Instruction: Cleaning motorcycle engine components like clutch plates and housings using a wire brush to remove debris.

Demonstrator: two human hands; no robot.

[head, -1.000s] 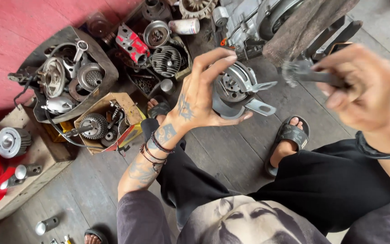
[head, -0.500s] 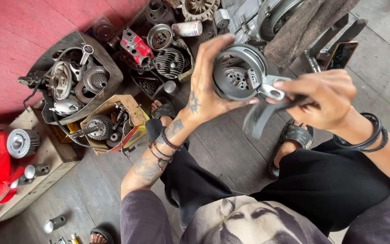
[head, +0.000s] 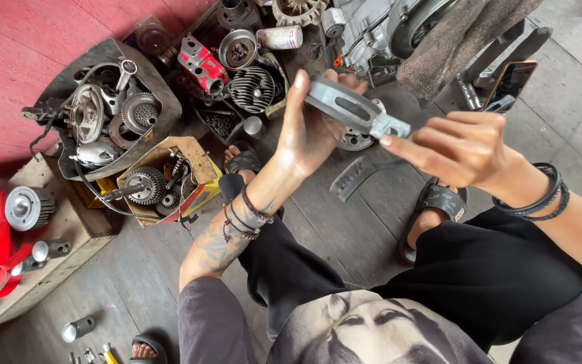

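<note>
Right now my left hand [head: 311, 131] grips the round grey metal drum [head: 348, 108] edge-on, its bracket tab pointing toward my right hand [head: 463, 148], which pinches a dark brush [head: 357, 176] just beside.

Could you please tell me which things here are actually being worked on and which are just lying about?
In hand:
- round grey engine part, held by the left hand
- dark toothed strip, held by the right hand

Lying about:
- cardboard box of gears
- finned cylinder
- red casting
- phone
</note>
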